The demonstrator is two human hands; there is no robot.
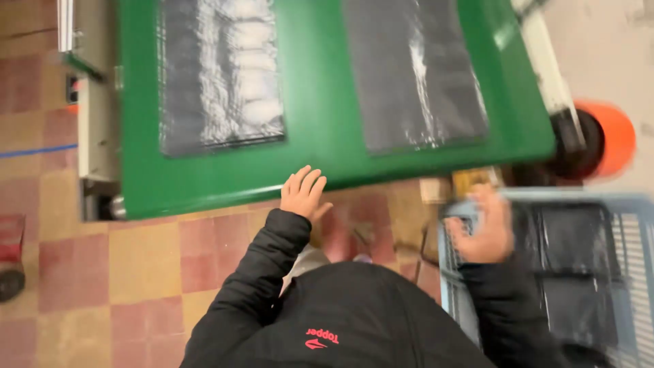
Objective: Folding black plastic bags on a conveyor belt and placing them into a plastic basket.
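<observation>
The left hand [303, 194] is spread open, fingers apart, holding nothing, at the near edge of the green table [320, 123]; whether it touches the edge is hard to tell. The right hand [482, 228] is blurred by motion, fingers apart and empty, over the rim of a pale blue plastic crate [449, 286] that is cut off at the right and bottom edges. Inside the crate lie flat black plastic bags [572, 272], their count unclear. On the table lie two flat black bag-like sheets: the left black bag [218, 75] shows pale rounded shapes through glare, the right black bag [415, 75] is plain with one shiny streak; both are cut off at the top. An orange round object [613, 136] sits beyond the table's right corner.
</observation>
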